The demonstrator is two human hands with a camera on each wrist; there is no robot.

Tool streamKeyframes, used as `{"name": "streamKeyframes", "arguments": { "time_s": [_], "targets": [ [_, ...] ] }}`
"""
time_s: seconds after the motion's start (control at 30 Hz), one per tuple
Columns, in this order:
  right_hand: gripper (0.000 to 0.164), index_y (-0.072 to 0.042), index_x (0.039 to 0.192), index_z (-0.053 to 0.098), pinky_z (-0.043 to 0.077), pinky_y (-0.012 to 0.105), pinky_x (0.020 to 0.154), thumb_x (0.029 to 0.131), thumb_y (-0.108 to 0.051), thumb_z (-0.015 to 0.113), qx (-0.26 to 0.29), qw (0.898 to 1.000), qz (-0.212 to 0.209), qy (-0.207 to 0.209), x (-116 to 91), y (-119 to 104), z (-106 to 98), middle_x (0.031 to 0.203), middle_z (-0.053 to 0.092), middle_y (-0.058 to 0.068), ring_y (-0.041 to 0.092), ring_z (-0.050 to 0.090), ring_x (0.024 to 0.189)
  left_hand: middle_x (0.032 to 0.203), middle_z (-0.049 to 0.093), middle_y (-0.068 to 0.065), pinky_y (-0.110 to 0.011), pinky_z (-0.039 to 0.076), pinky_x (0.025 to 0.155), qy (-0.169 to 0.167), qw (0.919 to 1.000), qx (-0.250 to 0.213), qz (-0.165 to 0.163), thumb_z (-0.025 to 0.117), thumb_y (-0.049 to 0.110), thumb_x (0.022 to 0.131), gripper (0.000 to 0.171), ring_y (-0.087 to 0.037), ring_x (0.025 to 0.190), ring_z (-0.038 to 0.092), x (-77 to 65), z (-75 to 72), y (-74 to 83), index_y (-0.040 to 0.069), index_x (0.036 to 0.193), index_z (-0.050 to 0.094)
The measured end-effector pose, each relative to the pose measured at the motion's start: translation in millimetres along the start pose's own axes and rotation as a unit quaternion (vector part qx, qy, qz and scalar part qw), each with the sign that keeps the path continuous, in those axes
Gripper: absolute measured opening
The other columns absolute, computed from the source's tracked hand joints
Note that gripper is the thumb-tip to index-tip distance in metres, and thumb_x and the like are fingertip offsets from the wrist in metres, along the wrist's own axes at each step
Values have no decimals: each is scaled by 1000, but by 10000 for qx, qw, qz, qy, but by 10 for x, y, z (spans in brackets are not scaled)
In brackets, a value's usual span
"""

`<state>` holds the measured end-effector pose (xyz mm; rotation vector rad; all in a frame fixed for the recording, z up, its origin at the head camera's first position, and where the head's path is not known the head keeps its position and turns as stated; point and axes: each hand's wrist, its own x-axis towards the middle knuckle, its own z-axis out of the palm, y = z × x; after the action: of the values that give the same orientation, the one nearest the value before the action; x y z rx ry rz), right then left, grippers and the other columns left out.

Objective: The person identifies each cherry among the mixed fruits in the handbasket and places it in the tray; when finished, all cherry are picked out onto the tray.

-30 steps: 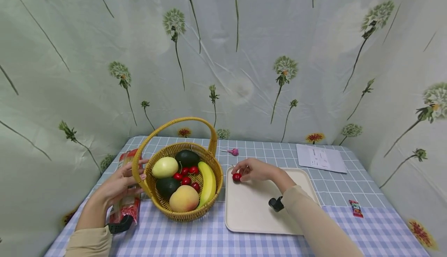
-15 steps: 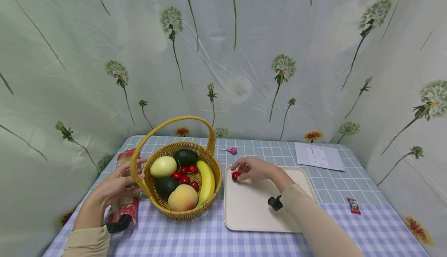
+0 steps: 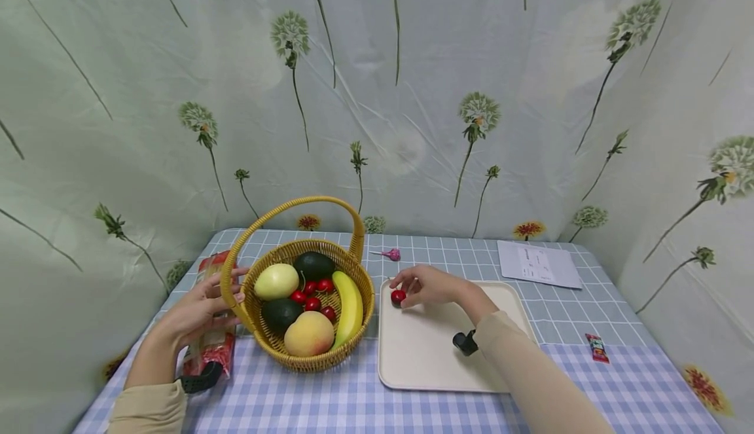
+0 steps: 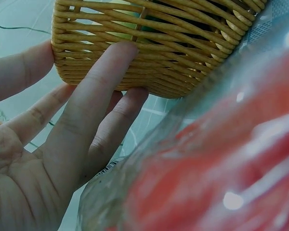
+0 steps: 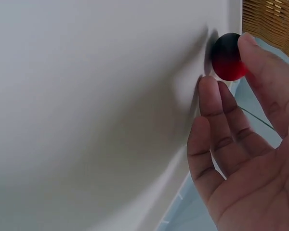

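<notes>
- Right hand (image 3: pixel 432 286) had a cherry (image 3: pixel 398 298) pinched in its fingertips, far-left corner of the tray (image 3: pixel 421 355)
- left hand (image 3: pixel 197 311), fingers spread, just touched the fruit basket (image 3: pixel 303 364)

A basket (image 3: pixel 315 362) is set left of a tray (image 3: pixel 421 355) on the counter (image 3: pixel 294 404); a cherry (image 3: pixel 397 298) is held at the tray's far left corner; a lollipop (image 3: pixel 394 254) is laid beyond.

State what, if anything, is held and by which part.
Left hand: nothing held; its fingers just touch the basket. Right hand: fingers at the cherry; whether they grip its sides cannot be told.
</notes>
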<state>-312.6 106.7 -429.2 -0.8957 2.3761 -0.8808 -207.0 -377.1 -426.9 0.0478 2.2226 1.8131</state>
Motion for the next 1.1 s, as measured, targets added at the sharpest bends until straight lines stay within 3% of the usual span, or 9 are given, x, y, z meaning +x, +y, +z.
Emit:
{"name": "streamKeyframes", "arguments": {
  "time_s": [0.17, 0.33, 0.6, 0.87, 1.1],
  "targets": [
    [40, -8, 135, 71, 57, 38, 100, 97, -17, 80, -35, 9999, 39, 107, -22, -101, -78, 123, 72, 11, 18, 71, 106, 140, 59, -9, -38, 65, 90, 22, 10000, 12, -21, 63, 20, 110, 64, -12, 110, 71, 3, 10, 1, 11, 166, 34],
    [35, -7, 135, 71, 59, 36, 95, 101, -19, 74, -292, 9989, -252, 271, -6, -280, -166, 120, 72, 12, 22, 71, 106, 144, 56, -14, -38, 65, 90, 68, 10000, 10, -27, 63, 19, 110, 65, -11, 110, 71, 1, 16, -5, 11, 167, 33],
    [29, -14, 134, 73, 60, 37, 97, 106, -21, 69, -626, 9960, -629, 139, 134, -693, -161, 119, 73, 5, 23, 72, 110, 132, 63, 0, -37, 65, 89, 62, 10000, -49, 56, 61, 18, 111, 64, -11, 110, 72, -8, 25, -19, 8, 167, 32],
    [32, -12, 137, 71, 60, 32, 99, 106, -20, 69, -957, 9915, -850, -226, 354, -1056, -61, 121, 75, 4, 22, 72, 117, 150, 49, -23, -38, 65, 90, 160, 9998, -58, -79, 62, 18, 110, 66, -10, 111, 69, -32, 57, 6, 9, 168, 30],
    [38, -14, 143, 66, 58, 34, 101, 107, -22, 69, -1455, 9846, -593, -767, 515, -1318, 90, 136, 70, 12, 24, 67, 121, 153, 46, -31, -39, 65, 90, 194, 9997, -5, -144, 63, 18, 109, 68, -11, 111, 69, -20, 60, 22, 8, 168, 29]
  ]
}}
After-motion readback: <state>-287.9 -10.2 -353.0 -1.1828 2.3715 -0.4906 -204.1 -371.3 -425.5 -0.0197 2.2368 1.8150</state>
